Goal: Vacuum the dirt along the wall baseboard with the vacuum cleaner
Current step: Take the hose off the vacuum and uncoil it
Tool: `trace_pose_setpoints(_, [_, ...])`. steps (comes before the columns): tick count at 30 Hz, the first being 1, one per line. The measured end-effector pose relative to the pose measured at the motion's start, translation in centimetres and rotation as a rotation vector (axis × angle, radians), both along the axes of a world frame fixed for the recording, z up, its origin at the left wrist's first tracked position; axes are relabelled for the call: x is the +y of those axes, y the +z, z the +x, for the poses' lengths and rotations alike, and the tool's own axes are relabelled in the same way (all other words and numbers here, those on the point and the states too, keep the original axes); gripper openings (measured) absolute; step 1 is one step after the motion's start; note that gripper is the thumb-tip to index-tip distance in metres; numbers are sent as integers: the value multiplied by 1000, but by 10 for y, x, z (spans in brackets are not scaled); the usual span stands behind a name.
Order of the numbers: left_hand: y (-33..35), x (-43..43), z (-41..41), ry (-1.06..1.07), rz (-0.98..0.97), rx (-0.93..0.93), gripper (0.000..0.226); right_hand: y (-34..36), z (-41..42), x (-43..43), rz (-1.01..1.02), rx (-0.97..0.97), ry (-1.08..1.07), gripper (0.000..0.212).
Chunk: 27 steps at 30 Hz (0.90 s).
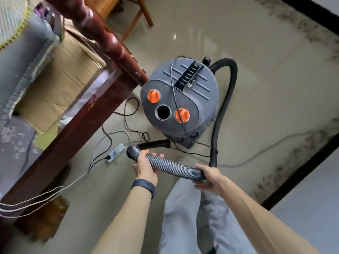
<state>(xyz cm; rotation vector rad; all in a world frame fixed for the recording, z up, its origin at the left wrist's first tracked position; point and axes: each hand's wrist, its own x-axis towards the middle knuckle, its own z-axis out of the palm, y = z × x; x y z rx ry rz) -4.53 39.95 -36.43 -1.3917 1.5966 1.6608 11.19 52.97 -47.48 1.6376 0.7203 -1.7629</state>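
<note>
A grey canister vacuum cleaner [179, 99] with two orange knobs stands on the tiled floor ahead of me. Its black hose [224, 99] loops from the back of the canister round to a ribbed grey section [174, 166] that I hold in both hands. My left hand [146, 166] grips the ribbed hose near the black nozzle [156, 144], which points toward the canister's base. My right hand [209, 176] grips the hose where the ribbed part meets the black part. Dark dirt [300, 154] lies along the black baseboard [300, 173] at the right.
A dark wooden bed frame [88, 110] with a cardboard box [60, 85] on it fills the left. A white power strip [115, 152] and loose cables lie on the floor by the vacuum. A wooden chair leg [135, 21] stands beyond. My trouser legs [192, 217] are below.
</note>
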Motion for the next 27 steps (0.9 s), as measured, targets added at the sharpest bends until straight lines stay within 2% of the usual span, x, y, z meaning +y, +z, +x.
trace_pose_setpoints(2, [-25, -1, -2, -25, -49, -4, 30, -28, 3, 0, 72, -23, 95, 47])
trace_pose_setpoints(4, [-52, -1, -8, -71, -133, -3, 29, -61, 7, 11, 241, -31, 252, 44])
trace_pose_setpoints(7, [-88, 2, -27, -127, -243, -27, 28, -109, 11, 35, 450, 64, 333, 34])
trace_pose_setpoints(8, [-98, 3, -34, -127, -268, -37, 29, -122, 10, 44, 495, 110, 368, 46])
trace_pose_setpoints(10, [-113, 5, -51, -117, -326, -45, 33, -140, 1, 57, 529, 196, 478, 83])
trace_pose_setpoints(12, [-123, 4, -65, -168, -432, -45, 34, -152, -15, 66, 553, 234, 660, 98])
trace_pose_setpoints(13, [-126, 4, -72, -202, -464, -36, 37, -158, -24, 68, 574, 266, 772, 94])
trace_pose_setpoints(16, [-129, 3, -86, -249, -507, -25, 49, -150, -49, 60, 548, 453, 1166, 48])
trace_pose_setpoints(18, [-125, 4, -90, -233, -507, -10, 54, -132, -45, 40, 617, 497, 1262, 49])
trace_pose_setpoints(20, [-116, 7, -93, -188, -479, 19, 54, -107, -26, 19, 755, 408, 1028, 39])
trace_pose_setpoints(22, [-105, 9, -95, -127, -454, 32, 53, -83, -3, -4, 757, 331, 698, 28])
trace_pose_setpoints(24, [-97, 7, -96, -72, -433, 10, 55, -54, 5, -29, 545, 324, 270, 33])
trace_pose_setpoints(26, [-87, 7, -86, -57, -389, -42, 53, -35, -1, -48, 227, 263, -205, 41])
trace_pose_setpoints(27, [-81, 8, -76, -60, -359, -71, 50, -28, -7, -53, 110, 220, -397, 35])
